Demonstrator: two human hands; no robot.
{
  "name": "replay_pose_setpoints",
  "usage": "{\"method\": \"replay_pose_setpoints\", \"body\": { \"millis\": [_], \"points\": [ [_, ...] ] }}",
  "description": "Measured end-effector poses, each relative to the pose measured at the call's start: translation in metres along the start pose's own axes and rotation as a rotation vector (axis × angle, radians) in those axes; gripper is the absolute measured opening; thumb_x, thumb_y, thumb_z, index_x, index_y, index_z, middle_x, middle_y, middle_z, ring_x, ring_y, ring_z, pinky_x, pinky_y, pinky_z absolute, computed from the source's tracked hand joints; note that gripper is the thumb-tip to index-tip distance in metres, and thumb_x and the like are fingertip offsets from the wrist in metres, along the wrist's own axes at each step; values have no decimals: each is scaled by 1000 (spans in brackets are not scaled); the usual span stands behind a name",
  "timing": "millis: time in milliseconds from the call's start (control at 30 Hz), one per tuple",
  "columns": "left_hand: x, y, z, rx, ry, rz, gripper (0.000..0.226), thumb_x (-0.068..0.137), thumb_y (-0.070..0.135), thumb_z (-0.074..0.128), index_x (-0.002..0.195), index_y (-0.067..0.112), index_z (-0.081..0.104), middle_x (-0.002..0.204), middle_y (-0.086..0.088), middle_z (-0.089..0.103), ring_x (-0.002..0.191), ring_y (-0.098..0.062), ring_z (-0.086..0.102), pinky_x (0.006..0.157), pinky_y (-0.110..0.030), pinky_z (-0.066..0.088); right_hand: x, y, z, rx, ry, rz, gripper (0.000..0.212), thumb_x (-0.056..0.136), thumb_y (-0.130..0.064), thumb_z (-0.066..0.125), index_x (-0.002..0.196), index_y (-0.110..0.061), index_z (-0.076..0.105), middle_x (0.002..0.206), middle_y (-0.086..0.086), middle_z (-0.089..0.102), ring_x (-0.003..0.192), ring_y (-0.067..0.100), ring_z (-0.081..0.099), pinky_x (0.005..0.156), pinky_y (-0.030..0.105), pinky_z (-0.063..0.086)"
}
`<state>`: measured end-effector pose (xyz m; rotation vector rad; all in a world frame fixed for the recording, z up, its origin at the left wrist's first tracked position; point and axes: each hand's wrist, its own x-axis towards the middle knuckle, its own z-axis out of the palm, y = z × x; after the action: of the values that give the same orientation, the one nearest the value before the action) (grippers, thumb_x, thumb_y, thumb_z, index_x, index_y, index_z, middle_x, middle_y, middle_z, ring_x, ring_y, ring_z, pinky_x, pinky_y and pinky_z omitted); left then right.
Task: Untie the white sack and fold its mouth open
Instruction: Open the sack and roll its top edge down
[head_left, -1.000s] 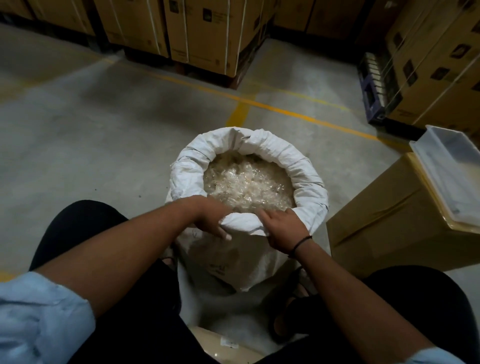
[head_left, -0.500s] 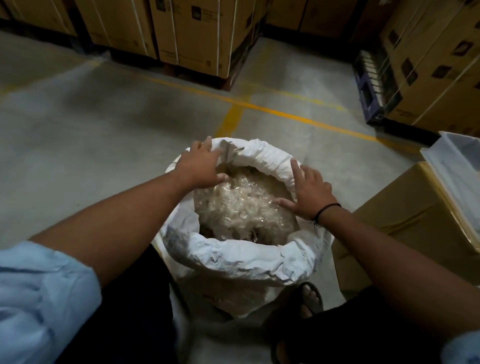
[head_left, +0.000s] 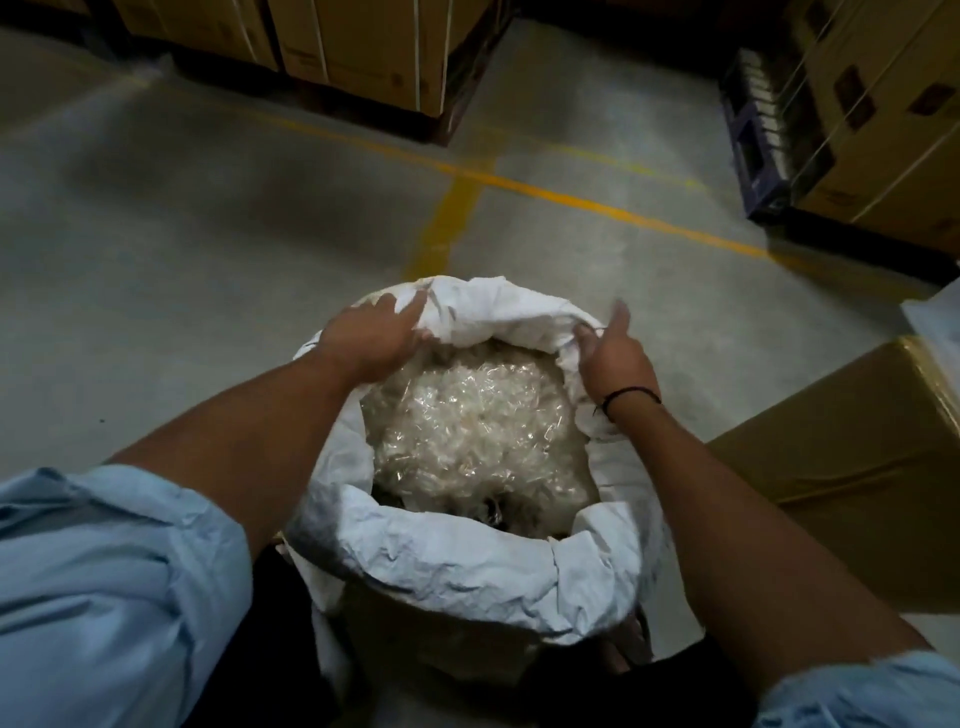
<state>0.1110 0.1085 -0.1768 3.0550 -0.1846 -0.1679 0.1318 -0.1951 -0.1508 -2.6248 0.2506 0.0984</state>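
Hands now farther: fingers (head_left: 410, 306) on sack rim (head_left: 498, 306).

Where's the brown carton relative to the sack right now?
In the head view, the brown carton sits on the floor at the right of the white sack, close beside the person's right forearm.

A warehouse: strapped cartons (head_left: 374, 47) on pallets, concrete floor (head_left: 156, 249) with yellow lines (head_left: 571, 195).
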Motion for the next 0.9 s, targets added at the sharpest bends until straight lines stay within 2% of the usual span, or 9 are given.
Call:
{"method": "replay_pose_setpoints", "body": {
  "millis": [133, 267, 367, 467, 600, 667, 767, 833, 900],
  "points": [
    [3, -5, -42, -771, 31, 67, 35, 106, 28, 51, 132, 9, 64, 124, -4, 66, 110, -14, 58, 81, -20, 42, 17, 2, -37, 318, 26, 185, 65, 99, -42, 55, 144, 2, 38, 147, 25, 46, 134, 36, 45, 104, 34, 36],
    [-6, -19, -51, -1126, 86, -26, 27, 102, 21, 58, 127, 13, 67, 126, -7, 68, 113, -14, 62, 95, -25, 45, 3, -7, -37, 276, 61, 68, 66, 100, -40, 54, 149, -5, 30, 143, 26, 49, 130, 38, 49, 101, 37, 39],
    [-6, -13, -45, -745, 201, -142, 42, 101, 31, 60, 140, 19, 55, 139, -8, 59, 128, -26, 54, 100, -28, 39, -18, -17, -19, 28, 231, -43, 60, 98, -27, 50, 152, -13, 28, 142, 21, 48, 125, 41, 49, 100, 45, 40],
    [-20, -6, -53, -301, 338, -246, 62, 95, 42, 61, 150, 22, 40, 147, -17, 42, 131, -43, 42, 107, -51, 37, -56, -27, -3, -247, 396, -299, 70, 81, -10, 52, 149, -12, 35, 144, 16, 43, 127, 38, 42, 99, 48, 36],
    [-54, 12, -65, -121, 473, -88, 55, 89, 35, 65, 141, 23, 49, 138, -13, 49, 123, -39, 44, 97, -50, 44, -119, -41, 26, -254, 276, -617, 81, 71, -4, 50, 150, -8, 34, 137, 19, 47, 117, 40, 46, 95, 50, 45],
    [-74, 29, -69, -198, 379, 20, 44, 89, 33, 67, 131, 24, 59, 129, -9, 60, 117, -35, 54, 92, -45, 49, -146, -37, 34, -273, 72, -532, 79, 78, -6, 55, 152, -10, 28, 143, 16, 40, 122, 38, 43, 101, 49, 41],
    [-101, 46, -60, -278, -7, 130, 35, 92, 48, 64, 121, 28, 68, 117, 2, 71, 109, -23, 65, 91, -34, 50, -156, -8, 41, -301, -137, -294, 72, 79, -25, 70, 141, -10, 37, 142, 18, 36, 127, 38, 42, 108, 44, 38],
    [-116, 46, -44, 44, -308, 174, 68, 86, 81, 34, 122, 35, 68, 129, 3, 67, 124, -24, 56, 108, -45, 40, -157, 10, 35, -275, -181, -214, 81, 71, -38, 79, 136, -9, 39, 139, 19, 35, 127, 39, 42, 109, 45, 41],
    [-129, 38, -29, 339, -485, 120, 100, 74, 94, 7, 134, 35, 61, 154, 0, 46, 149, -33, 26, 122, -57, 11, -154, 22, 22, -269, -174, -183, 87, 71, -40, 79, 139, -6, 36, 140, 20, 33, 126, 39, 44, 108, 44, 41]
  ]
}}
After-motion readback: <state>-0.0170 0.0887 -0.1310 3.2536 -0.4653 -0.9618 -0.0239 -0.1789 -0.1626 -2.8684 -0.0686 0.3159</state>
